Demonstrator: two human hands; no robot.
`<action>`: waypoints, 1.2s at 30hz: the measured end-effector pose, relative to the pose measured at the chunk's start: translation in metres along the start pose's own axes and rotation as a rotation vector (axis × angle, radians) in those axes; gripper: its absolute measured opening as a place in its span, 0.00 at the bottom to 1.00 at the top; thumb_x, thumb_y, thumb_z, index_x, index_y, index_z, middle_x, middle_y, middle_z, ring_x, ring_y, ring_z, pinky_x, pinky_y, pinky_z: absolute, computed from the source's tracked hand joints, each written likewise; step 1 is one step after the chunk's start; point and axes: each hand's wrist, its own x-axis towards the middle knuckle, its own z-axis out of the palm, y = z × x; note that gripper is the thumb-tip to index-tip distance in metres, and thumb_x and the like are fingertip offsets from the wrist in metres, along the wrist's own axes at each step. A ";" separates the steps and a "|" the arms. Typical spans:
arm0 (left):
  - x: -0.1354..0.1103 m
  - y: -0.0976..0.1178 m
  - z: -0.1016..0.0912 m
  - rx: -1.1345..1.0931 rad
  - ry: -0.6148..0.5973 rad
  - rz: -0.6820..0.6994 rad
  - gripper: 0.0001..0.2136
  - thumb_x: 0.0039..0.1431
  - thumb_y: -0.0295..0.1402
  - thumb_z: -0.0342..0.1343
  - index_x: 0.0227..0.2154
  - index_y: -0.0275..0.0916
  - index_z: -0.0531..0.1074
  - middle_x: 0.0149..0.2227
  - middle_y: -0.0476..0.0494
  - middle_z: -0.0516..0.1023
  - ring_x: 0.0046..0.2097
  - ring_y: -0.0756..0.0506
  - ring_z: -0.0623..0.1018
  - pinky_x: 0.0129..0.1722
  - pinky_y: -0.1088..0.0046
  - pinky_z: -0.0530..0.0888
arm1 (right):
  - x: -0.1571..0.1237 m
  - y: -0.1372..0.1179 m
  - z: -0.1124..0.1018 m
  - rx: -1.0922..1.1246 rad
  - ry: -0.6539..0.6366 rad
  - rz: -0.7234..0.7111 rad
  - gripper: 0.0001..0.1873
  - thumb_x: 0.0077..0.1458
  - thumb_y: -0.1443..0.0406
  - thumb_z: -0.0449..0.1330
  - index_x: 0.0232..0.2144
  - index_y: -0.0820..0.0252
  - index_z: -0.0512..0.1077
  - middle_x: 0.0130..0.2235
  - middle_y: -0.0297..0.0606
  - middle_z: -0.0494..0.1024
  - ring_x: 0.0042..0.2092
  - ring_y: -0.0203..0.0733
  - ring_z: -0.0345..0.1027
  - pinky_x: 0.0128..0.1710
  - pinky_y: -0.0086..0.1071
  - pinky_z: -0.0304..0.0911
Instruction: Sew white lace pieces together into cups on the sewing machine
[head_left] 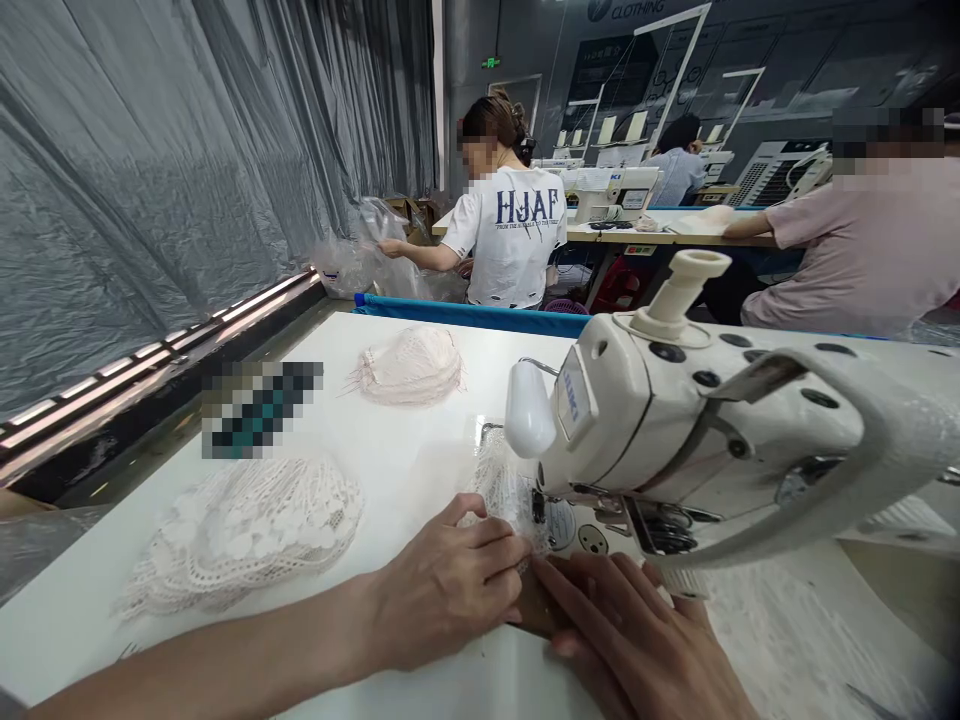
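A piece of white lace (499, 485) lies under the needle area of the white sewing machine (615, 400). My left hand (457, 580) is closed on the lace's near edge, its fingers curled just left of the presser foot (538, 505). Close by on the right, my right hand (637, 630) rests low beside the machine bed, fingers stretched forward and fingertips near the lace edge. Between both hands shows a brown patch (544, 605) whose kind I cannot make out. The fabric under my fingers is partly hidden.
Stacked white lace pieces (262, 530) lie left on the white table (397, 450), with a pale pink lace stack (412, 365) farther back. More lace (802, 630) spreads at right. A white lamp (529, 408) hangs by the machine head. Co-workers sit beyond the blue edge (472, 315).
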 end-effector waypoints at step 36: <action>0.001 -0.003 -0.001 -0.003 -0.024 -0.039 0.08 0.62 0.36 0.51 0.33 0.35 0.68 0.45 0.45 0.74 0.44 0.47 0.71 0.47 0.62 0.58 | 0.005 -0.003 0.002 -0.020 -0.026 0.054 0.18 0.65 0.59 0.43 0.48 0.56 0.68 0.38 0.37 0.75 0.31 0.38 0.68 0.37 0.37 0.50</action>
